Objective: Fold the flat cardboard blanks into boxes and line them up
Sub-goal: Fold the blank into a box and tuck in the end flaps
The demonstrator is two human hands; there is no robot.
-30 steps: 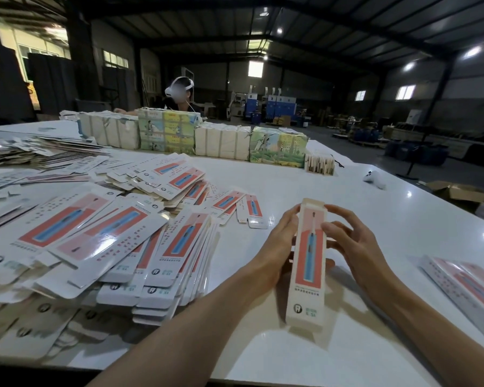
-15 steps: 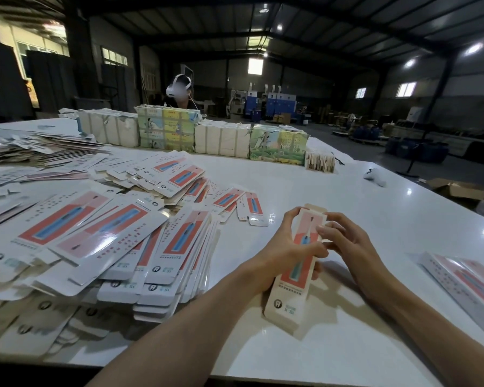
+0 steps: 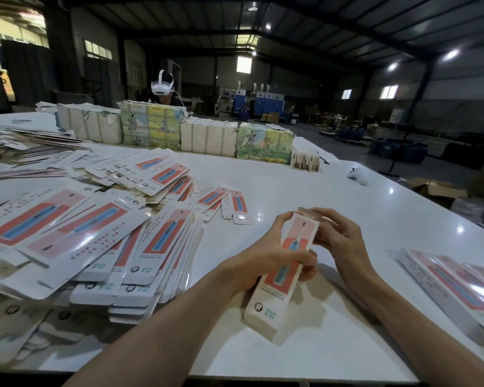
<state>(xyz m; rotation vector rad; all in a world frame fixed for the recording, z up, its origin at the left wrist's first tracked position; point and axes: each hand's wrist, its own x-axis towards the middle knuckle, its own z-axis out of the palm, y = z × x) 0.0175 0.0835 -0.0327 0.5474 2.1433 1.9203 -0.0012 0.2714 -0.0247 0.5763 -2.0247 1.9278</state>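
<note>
So the toothbrush box is up off the bench in the near middle, tilted with its top end leaning away and to the right. It's already popped into a long tube shape, with the red panel and blue toothbrush print facing up. The left hand grips it round the middle, thumb across the printed face and fingers curled underneath. The right hand is at the far end, fingers curled in on the brown top flap there. Can't tell if the flap is tucked in or not, the fingers hide it.

To the left there's a big messy heap of flat blanks with the same print, fanned out over each other. On the right edge, a few finished boxes lie side by side, touching.

Along the far side sit white wrapped bundles and colourful printed packs in a row. Behind them is a person wearing a white headset. A small white object lies well apart on the right.
</note>
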